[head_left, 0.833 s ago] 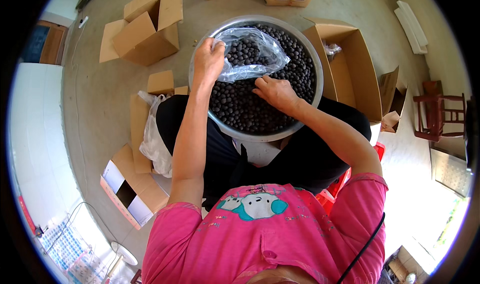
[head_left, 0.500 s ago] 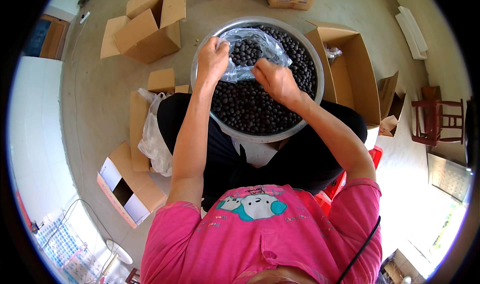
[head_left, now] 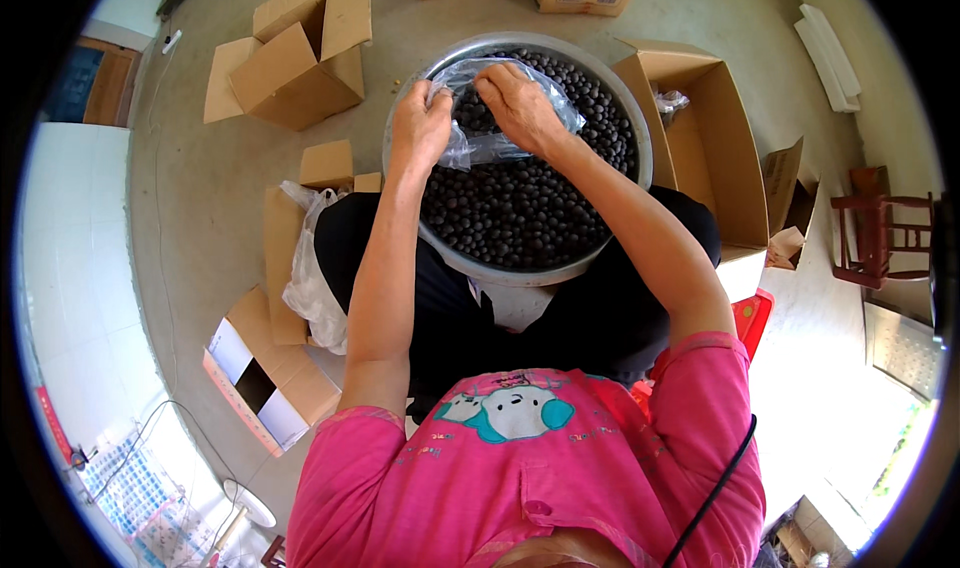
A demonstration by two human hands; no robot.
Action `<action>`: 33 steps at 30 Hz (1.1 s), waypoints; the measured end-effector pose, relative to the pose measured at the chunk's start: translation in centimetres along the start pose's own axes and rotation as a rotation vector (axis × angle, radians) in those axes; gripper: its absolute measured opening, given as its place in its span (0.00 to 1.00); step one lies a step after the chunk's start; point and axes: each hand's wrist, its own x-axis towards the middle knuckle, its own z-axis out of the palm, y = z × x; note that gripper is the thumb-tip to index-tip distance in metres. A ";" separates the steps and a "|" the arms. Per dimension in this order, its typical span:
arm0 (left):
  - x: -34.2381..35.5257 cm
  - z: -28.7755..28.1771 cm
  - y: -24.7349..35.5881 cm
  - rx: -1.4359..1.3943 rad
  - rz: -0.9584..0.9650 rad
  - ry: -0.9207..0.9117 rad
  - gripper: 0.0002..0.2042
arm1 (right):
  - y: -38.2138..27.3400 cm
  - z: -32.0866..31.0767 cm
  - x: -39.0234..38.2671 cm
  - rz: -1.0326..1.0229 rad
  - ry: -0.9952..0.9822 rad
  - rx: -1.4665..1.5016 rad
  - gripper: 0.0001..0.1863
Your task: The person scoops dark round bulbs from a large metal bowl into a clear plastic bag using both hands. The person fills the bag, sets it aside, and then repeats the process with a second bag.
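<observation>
A wide metal basin [head_left: 643,158] full of dark, round, nut-like balls [head_left: 515,213] stands in front of me, between my knees. On top of the balls lies a clear plastic bag [head_left: 490,149], with more of the balls showing inside or through it. My left hand [head_left: 420,126] pinches the bag's left edge near the basin's rim. Over the bag's far part, close to the left hand, my right hand [head_left: 520,106] has its fingers curled downward. Whatever those fingers hold is hidden beneath them.
Open cardboard boxes stand around the basin: one at the far left [head_left: 300,78], one at the right [head_left: 715,153] and one at the near left [head_left: 270,373]. A white plastic bag [head_left: 318,278] hangs from another box by my left knee. A wooden chair [head_left: 875,228] stands farther right.
My right hand has moved up and left from the bag's near edge to its far part, closer to my left hand. The left hand keeps its hold, nearly in place.
</observation>
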 end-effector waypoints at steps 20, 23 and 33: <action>0.1 0.3 0.0 0.002 0.015 0.029 0.14 | -2.9 -1.4 -10.1 -0.223 -0.596 -0.410 0.27; 0.1 0.3 0.0 -0.017 -0.012 0.005 0.15 | -2.2 -1.1 -10.2 -0.221 -0.589 -0.409 0.23; 0.1 0.5 -0.3 -0.006 0.074 0.051 0.15 | -0.6 -0.4 -10.5 -0.171 -0.521 -0.356 0.11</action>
